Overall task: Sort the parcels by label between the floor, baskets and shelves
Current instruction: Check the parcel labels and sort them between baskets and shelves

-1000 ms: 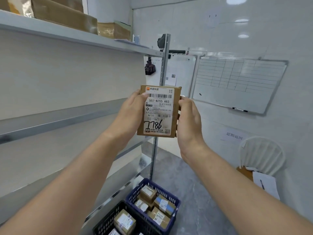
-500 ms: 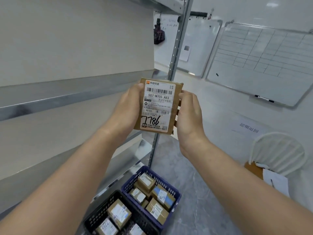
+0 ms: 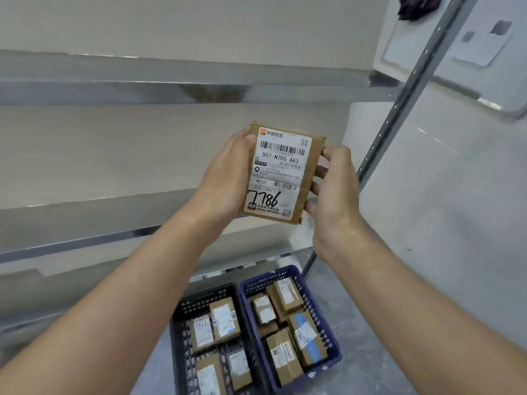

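In the middle of the frame, the small brown parcel [image 3: 281, 175] is held up in the air by its two long sides. The left hand [image 3: 228, 178] and right hand [image 3: 333, 189] each curl round one edge. It looks light and stiff, so holding the sides should work well.

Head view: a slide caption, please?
Left hand and right hand hold a parcel marked 7786 above a black basket and a blue basket.

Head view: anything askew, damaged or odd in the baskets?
Nothing looks damaged. The parcels in the blue basket lie jumbled, tilted and overlapping, while those in the black basket sit in tidier rows. The held parcel looks intact.
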Tool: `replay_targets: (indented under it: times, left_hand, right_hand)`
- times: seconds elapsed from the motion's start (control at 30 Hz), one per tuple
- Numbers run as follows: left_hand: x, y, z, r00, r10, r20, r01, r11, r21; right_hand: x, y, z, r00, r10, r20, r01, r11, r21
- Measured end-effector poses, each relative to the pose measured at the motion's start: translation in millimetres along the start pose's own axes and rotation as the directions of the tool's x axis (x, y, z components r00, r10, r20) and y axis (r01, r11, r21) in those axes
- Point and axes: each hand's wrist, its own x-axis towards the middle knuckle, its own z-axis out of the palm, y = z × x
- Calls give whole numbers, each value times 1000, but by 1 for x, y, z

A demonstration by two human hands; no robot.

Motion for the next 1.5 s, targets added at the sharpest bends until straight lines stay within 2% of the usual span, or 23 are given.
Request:
replay_targets:
  times: [0.1,0.17,0.23,0.4,0.67,0.8,0.87,1.07,1.33,1.5]
  left_hand:
    - [1,-30,25,982,-98,-162,92,995,-48]
    - [-4,-47,35,951,-212,-227,187,974,-127]
    - [-9,-65,40,924,-269,-271,242,962,-129]
    - [-2,-125,27,828,-416,-375,379,909,-172]
    - [4,-258,-6,769,-549,-327,510,836,-202]
    - [2,-323,-16,741,-596,-309,551,803,-227]
    - [0,-351,-17,703,-648,-295,597,762,-252]
    - [-16,-422,-15,593,-781,-197,718,623,-309]
    - [-41,-513,-8,415,-883,-219,803,469,-367]
    - [-56,-565,0,342,-918,-203,834,396,-384]
  right_hand:
    - [30,27,-15,985,101,138,-103,995,3]
    - [41,47,-19,966,163,198,-164,986,-15]
    - [47,63,-20,944,217,249,-219,976,-17]
    - [57,124,-15,907,323,270,-321,946,-54]
    - [67,250,10,838,487,247,-469,874,-128]
    - [70,313,16,826,509,242,-479,861,-174]
    - [72,345,12,808,531,256,-495,847,-194]
    - [62,428,1,735,658,165,-612,748,-257]
    - [50,533,-21,657,751,64,-692,635,-343]
    - [42,589,-36,644,764,37,-698,606,-382]
